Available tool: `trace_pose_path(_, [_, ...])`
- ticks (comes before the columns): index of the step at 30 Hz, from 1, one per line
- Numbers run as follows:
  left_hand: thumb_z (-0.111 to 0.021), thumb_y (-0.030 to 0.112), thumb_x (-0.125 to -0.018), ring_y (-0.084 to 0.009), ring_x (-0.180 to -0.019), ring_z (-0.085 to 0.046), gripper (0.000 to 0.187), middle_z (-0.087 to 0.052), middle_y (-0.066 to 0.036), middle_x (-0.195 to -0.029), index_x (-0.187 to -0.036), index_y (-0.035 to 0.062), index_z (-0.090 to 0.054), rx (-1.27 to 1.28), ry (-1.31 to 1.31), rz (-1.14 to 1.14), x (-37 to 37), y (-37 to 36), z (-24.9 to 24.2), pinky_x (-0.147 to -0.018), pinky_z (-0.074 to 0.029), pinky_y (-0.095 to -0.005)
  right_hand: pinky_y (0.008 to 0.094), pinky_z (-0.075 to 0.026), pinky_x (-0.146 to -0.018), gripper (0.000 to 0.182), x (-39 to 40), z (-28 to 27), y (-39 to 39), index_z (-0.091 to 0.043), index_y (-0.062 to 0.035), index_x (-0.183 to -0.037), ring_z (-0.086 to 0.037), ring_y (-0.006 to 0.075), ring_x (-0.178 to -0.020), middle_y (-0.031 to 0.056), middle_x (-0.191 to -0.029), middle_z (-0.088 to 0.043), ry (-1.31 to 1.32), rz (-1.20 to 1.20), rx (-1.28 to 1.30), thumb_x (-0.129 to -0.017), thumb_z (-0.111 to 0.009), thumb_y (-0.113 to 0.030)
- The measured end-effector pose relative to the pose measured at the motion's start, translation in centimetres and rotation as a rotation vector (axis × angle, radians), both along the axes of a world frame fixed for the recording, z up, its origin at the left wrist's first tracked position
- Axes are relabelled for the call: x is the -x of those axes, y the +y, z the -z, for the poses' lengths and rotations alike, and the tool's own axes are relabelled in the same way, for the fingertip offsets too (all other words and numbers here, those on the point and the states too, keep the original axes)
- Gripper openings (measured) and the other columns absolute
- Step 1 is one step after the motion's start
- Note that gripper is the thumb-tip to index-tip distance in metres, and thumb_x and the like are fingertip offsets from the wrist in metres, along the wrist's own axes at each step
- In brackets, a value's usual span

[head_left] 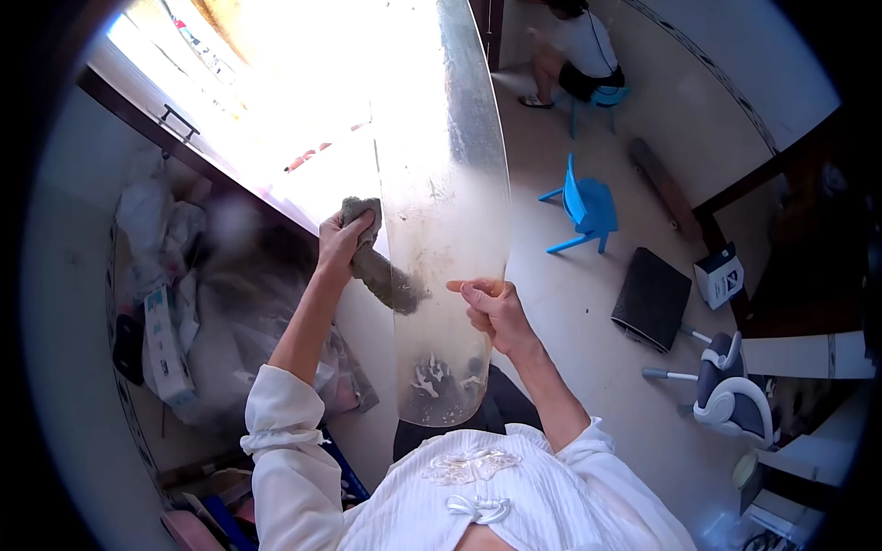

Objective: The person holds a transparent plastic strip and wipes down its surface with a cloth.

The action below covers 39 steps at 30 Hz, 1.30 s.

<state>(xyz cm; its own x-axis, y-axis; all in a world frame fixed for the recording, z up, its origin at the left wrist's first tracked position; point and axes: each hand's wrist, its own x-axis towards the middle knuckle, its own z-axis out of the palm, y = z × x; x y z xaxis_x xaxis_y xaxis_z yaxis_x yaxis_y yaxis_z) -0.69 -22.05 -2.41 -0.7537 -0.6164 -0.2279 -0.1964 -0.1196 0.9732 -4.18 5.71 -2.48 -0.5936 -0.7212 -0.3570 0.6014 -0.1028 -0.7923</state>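
A long, see-through plastic sheet (pixel 441 220) with a rounded lower end stands before me, its near end over my lap. Smudges and whitish flakes mark its surface. My left hand (pixel 342 243), at the sheet's left edge, is closed around a grey-green rag (pixel 372 262). The rag's lower part hangs behind the sheet and shows through it. On the opposite edge, my right hand (pixel 496 314) pinches the sheet between thumb and curled fingers.
Bright light comes from a doorway at upper left. Bagged items (pixel 161 230) and a long box (pixel 167 349) lie left. To the right are a blue chair (pixel 588 207), a black case (pixel 652 298), a white box (pixel 718 277) and a grey-white seat (pixel 730 390). Another person (pixel 588 50) sits farther back.
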Motion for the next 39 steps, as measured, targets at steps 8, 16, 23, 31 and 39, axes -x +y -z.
trace_pose_path(8, [-0.056, 0.022, -0.091, -0.0223, -0.092, -0.064, 0.036, -0.063, -0.014, -0.108, -0.119, 0.0001, -0.054, -0.85, 0.13, 0.302, 2.1, 0.6, 1.7, -0.078, -0.055, -0.036, 0.0211, -0.018, -0.04, 0.037, -1.7, -0.1, -0.2, -0.06, 0.0094, -0.106, -0.024, 0.0032, -0.042, -0.0082, -0.054, -0.029, -0.199, 0.005, 0.186, -0.09, -0.063, -0.024])
trace_pose_path(16, [-0.059, 0.008, -0.086, -0.0242, -0.104, -0.061, 0.032, -0.061, -0.015, -0.116, -0.115, -0.0032, -0.058, 0.306, 0.7, 1.173, 1.4, 3.4, 0.7, -0.089, -0.05, -0.0365, 0.0221, -0.019, -0.04, 0.02, -3.0, 0.5, -1.2, -0.068, 0.0017, -0.082, -0.029, 0.0028, -0.041, -0.0057, -0.052, -0.043, 0.056, 0.318, -0.041, -0.084, -0.07, -0.018])
trace_pose_path(23, [-0.057, 0.004, -0.085, -0.0139, -0.068, -0.066, 0.014, -0.067, -0.007, -0.08, -0.094, -0.0025, -0.065, -0.751, -0.102, 0.637, -4.8, -2.6, 3.9, -0.063, -0.055, -0.0269, 0.0216, -0.017, -0.038, 0.025, -2.6, 0.5, -2.8, -0.066, 0.0054, -0.095, -0.024, 0.0013, -0.038, -0.0079, -0.051, -0.038, 0.021, 0.401, -0.064, -0.087, -0.067, -0.019])
trace_pose_path(31, [-0.067, 0.012, -0.083, -0.0082, -0.061, -0.056, 0.012, -0.061, -0.001, -0.069, -0.089, 0.0017, -0.065, 0.128, 0.112, 0.351, -6.6, -5.5, -2.0, -0.054, -0.045, -0.0248, 0.0197, -0.018, -0.038, 0.043, -3.9, 0.6, -8.8, -0.055, 0.0041, -0.123, -0.024, 0.0013, -0.039, -0.0097, -0.053, -0.033, -0.001, 0.097, -0.105, -0.079, -0.055, 0.001])
trace_pose_path(39, [-0.068, 0.002, -0.071, -0.0275, -0.078, -0.065, 0.018, -0.065, -0.009, -0.085, -0.089, 0.0049, -0.067, 0.826, 0.306, 0.325, -6.2, 1.2, 0.4, -0.068, -0.052, -0.0363, 0.0186, -0.022, -0.037, 0.032, -5.2, 2.4, -12.0, -0.061, -0.002, -0.106, -0.029, 0.0017, -0.041, -0.0087, -0.055, -0.035, -0.259, 0.142, -0.054, -0.076, -0.052, 0.005])
